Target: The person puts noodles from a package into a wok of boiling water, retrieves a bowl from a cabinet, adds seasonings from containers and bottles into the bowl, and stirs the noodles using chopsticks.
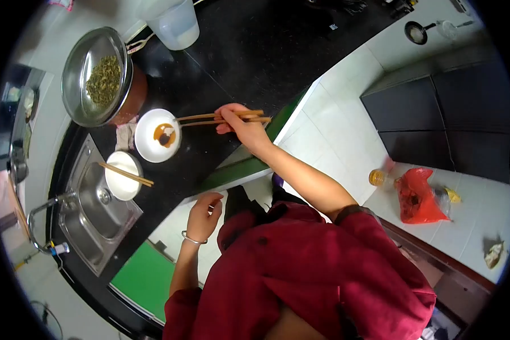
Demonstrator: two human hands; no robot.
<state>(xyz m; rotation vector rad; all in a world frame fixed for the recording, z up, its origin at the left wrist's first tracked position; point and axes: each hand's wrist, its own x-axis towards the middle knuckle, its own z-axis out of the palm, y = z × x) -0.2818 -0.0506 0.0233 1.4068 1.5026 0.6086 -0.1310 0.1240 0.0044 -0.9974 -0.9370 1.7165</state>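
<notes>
My right hand (241, 129) is closed around a pair of chopsticks (198, 120). The chopstick tips reach the rim of a white bowl (145, 148) on the black counter. Inside that bowl lie brown sauce (160, 131), a dark patch and some white bits. My left hand (203, 217), with a bangle at its wrist, hangs in front of the counter edge. Its fingers are loosely bent and apart, and nothing shows in them. A second white bowl (119, 184) stands nearer the sink, with another pair of chopsticks (127, 174) resting across it.
A metal strainer bowl (76, 101) of dried-looking greenish leaves (104, 81) sits on a brown pot (133, 97). Nearby are a clear plastic jug (175, 28), a cloth (126, 136) and a steel sink (85, 218). A red bag (419, 198) lies on a tiled ledge across the floor.
</notes>
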